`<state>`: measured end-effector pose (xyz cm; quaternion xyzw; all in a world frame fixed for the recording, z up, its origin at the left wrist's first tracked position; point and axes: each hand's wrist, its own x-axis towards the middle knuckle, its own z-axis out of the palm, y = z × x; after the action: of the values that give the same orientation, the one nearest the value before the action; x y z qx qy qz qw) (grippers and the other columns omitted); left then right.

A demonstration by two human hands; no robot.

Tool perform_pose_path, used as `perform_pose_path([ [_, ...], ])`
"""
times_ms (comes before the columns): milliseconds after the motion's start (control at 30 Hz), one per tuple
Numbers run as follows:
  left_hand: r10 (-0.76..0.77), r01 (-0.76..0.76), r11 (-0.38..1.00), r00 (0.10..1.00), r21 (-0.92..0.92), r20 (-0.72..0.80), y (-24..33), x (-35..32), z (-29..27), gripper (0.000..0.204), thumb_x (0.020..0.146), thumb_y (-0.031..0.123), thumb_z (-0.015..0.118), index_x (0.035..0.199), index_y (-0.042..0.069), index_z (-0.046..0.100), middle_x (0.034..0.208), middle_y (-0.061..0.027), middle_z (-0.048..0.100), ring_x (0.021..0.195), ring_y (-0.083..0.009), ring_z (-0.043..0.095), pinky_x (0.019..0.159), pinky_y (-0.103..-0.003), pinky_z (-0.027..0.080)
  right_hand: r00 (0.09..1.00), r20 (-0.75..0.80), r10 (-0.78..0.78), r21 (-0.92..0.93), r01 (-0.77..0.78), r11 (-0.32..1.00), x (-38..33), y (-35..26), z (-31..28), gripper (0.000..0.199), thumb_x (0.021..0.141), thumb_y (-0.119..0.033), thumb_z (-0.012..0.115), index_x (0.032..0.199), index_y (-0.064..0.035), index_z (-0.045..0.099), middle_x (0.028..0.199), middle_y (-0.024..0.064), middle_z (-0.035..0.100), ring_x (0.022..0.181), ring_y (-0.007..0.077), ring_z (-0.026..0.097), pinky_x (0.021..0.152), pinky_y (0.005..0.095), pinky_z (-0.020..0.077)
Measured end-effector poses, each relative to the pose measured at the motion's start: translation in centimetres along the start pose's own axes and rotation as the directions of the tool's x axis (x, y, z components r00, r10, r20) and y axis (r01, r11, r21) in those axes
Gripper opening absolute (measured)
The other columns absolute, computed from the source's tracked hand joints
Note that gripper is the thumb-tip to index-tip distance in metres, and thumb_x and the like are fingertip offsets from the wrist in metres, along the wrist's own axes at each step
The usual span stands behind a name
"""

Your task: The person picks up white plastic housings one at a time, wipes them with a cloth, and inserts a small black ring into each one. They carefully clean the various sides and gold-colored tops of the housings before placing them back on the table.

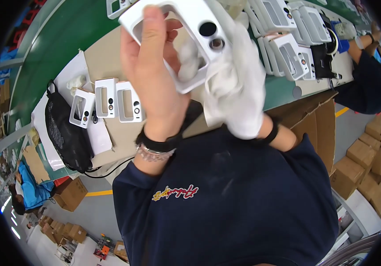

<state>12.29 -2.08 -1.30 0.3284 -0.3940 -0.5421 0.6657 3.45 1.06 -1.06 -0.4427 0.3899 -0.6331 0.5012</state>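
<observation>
Our bare left hand (157, 73) curls round one side of the white frame (199, 13), raised above the green table (57, 48); our gloved right hand (241, 86) wraps the other. We'd best grip lightly, clear of the dark circle (207, 29).

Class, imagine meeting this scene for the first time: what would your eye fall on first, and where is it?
First, the white frame at top centre, held between the bare left hand and the gloved right hand. Then the eye may go to the rows of similar frames at upper right, and the black bag at left.
</observation>
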Motion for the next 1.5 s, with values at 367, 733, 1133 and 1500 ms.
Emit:
perform_pose_path([
  [367, -0.490, 0.422, 0.797, 0.870, -0.432, -0.055, -0.3, -2.4, 1.5, 0.045, 0.088, 0.044, 0.038, 0.112, 0.006, 0.041, 0.099, -0.0077, 0.052, 0.084, -0.0154, 0.053, 0.076, -0.030, 0.043, 0.933, 0.187, -0.308, -0.559, 0.359, 0.748, 0.5, 0.2, -3.7, 0.029, 0.079, -0.020, 0.054, 0.100, -0.0001, 0.053, 0.074, 0.0051, 0.053, 0.065, 0.0138, 0.053, 0.061, 0.0272, 0.0442],
  [733, -0.384, 0.488, 0.775, 0.868, -0.401, 0.314, -0.2, -4.4, -1.3, 0.046, 0.088, 0.038, 0.039, 0.120, 0.006, 0.035, 0.116, -0.0094, 0.041, 0.111, -0.0193, 0.038, 0.092, -0.034, 0.034, 0.707, 0.706, -0.048, -0.547, 0.587, 0.596, 2.9, -4.8, -2.5, 0.025, 0.079, -0.019, 0.052, 0.094, 0.0001, 0.057, 0.076, 0.0081, 0.055, 0.064, 0.0221, 0.052, 0.059, 0.0271, 0.0437],
  [1133, -0.400, 0.190, 0.748, 0.894, 0.636, 0.204, 3.2, 2.2, 1.3, 0.054, 0.077, 0.035, 0.058, 0.114, 0.004, 0.033, 0.093, -0.0097, 0.051, 0.075, -0.0171, 0.051, 0.067, -0.028, 0.041, 0.936, -0.313, 0.163, -0.196, -0.232, 0.953, 0.6, -5.1, -9.9, 0.019, 0.083, -0.010, 0.053, 0.099, -0.0014, 0.058, 0.073, 0.0021, 0.060, 0.047, 0.0023, 0.047, 0.038, 0.0141, 0.0313],
  [1500, -0.432, -0.059, -0.106, 0.902, 0.993, 0.008, -10.0, 12.6, -4.7, 0.078, 0.070, 0.051, 0.056, 0.116, -0.008, 0.033, 0.112, -0.0320, 0.042, 0.100, -0.0415, 0.048, 0.082, -0.040, 0.041, 0.935, -0.353, -0.041, -0.447, -0.130, 0.885, -2.4, -6.4, -11.6, 0.025, 0.087, -0.017, 0.050, 0.098, 0.0035, 0.059, 0.070, 0.0065, 0.061, 0.038, -0.0001, 0.036, 0.036, 0.0143, 0.0262],
])
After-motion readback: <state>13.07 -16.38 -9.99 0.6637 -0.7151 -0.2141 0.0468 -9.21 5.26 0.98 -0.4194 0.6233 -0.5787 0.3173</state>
